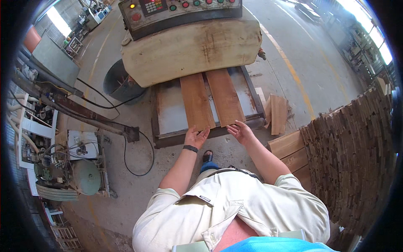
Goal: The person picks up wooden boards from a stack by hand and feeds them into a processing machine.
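Left hand (196, 137) meets left board (196, 101) end edge.

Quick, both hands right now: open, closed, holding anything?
Left hand: open, fingers at the near end of the left board, gripping nothing.
Right hand: open, fingertips at the right board end, gripping nothing.

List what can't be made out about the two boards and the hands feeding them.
- Far ends of the left board and right board: hidden under the machine's worn hood, head view.
- Whether the left hand and right hand press or merely touch the board ends: too small to tell.
- Control panel: cut off by the top edge.
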A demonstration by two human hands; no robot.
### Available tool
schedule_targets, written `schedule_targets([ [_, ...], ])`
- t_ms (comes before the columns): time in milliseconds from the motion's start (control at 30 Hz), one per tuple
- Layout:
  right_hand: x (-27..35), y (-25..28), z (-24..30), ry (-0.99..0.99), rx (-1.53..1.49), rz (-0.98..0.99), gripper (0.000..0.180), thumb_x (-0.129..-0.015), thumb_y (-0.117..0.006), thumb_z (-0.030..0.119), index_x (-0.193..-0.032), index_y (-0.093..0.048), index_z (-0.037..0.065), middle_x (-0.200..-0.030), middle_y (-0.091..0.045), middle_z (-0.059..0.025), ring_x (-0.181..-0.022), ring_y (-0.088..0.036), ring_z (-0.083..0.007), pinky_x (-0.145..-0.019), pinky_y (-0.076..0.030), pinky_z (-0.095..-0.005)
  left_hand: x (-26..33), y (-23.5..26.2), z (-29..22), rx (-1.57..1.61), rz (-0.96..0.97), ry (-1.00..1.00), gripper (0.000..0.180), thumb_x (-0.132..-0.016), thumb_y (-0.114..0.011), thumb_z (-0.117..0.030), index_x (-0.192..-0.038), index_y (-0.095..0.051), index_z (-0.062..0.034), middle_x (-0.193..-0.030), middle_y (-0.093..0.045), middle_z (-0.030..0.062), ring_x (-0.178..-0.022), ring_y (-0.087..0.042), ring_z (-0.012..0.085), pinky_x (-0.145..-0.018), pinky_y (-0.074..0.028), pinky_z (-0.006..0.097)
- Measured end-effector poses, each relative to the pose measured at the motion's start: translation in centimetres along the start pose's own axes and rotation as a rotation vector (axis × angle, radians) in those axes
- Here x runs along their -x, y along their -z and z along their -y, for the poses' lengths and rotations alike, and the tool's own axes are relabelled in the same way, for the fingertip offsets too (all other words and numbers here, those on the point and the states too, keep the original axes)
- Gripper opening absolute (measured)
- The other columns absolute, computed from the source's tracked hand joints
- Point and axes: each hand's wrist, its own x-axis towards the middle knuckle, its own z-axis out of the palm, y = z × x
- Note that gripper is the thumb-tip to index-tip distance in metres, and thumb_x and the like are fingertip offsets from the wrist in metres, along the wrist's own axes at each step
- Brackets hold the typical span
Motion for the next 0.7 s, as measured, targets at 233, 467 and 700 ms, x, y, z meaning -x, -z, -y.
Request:
schedule_targets([
  [233, -6.5, -4.2, 2.5, 0.004, -0.121, -0.055, 0.067, -0.089, -0.061, 0.017, -0.135, -0.021, -0.01, -0.135, -0.035, -0.0291, -0.117, -0.052, -0.0386, -0.086, -0.056, -0.0379, -4.6, -4.1, -4.2, -0.031, 0.07, -0.01, 0.06, -0.087, -0.056, -0.018, -0.133, -0.023, 0.0012, -0.128, -0.04, 0.0309, -0.11, -0.053, 0.046, -0.096, -0.046, 0.052],
  [467, -10.8, -8.3, 4.1, 0.147, -0.052, -0.118, 0.045, -0.087, -0.063, 0.015, -0.116, -0.032, 0.0, -0.122, -0.041, -0.0247, -0.109, -0.057, -0.0397, -0.084, -0.057, -0.0443, -7.7, -7.5, -7.5, -0.033, 0.112, 0.085, 0.053, -0.085, -0.06, -0.016, -0.13, -0.035, -0.0014, -0.127, -0.046, 0.0227, -0.113, -0.052, 0.0429, -0.097, -0.045, 0.052],
  [700, -13.0, -10.3, 4.3, 0.156, -0.114, -0.138, 0.046, -0.09, -0.058, 0.014, -0.126, -0.034, 0.0, -0.125, -0.04, -0.024, -0.112, -0.055, -0.0398, -0.083, -0.057, -0.0425, -9.5, -9.4, -9.6, 0.025, 0.023, 0.161, 0.046, -0.084, -0.061, -0.014, -0.124, -0.041, -0.0019, -0.127, -0.048, 0.0209, -0.117, -0.049, 0.0411, -0.098, -0.045, 0.052],
])
